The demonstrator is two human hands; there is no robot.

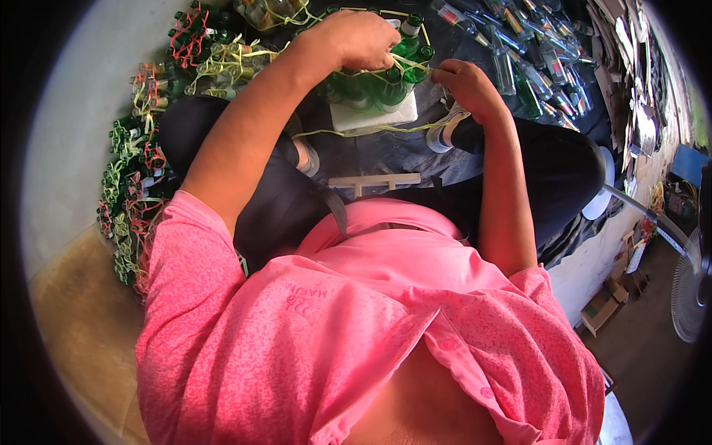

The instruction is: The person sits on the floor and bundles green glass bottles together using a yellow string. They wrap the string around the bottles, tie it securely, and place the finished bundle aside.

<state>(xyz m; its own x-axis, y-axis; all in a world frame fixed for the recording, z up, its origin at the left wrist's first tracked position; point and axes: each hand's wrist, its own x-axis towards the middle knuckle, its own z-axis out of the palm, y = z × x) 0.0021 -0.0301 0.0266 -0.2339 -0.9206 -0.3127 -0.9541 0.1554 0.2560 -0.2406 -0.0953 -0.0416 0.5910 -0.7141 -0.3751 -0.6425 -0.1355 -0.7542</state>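
Observation:
Several green glass bottles (391, 90) stand upright in a tight group on a white block (377, 119) between my feet. Yellow strap (411, 64) runs around and across their necks. Over the bunch, my left hand (362, 41) is closed, its fingers curled on the strap near the bottle necks. My right hand (466, 83) is at the right side of the bunch, thumb and fingers pinched together on an end of the same strap. A loose length of yellow strap (371, 132) trails across in front of the block.
Bunches of tied bottles (133, 163) line the left side, bound with red and yellow strap. Loose clear and green bottles (534, 59) lie heaped at the far right, beside stacked cardboard (630, 74). A small wooden frame (374, 180) lies nearer me. A fan (690, 285) stands at right.

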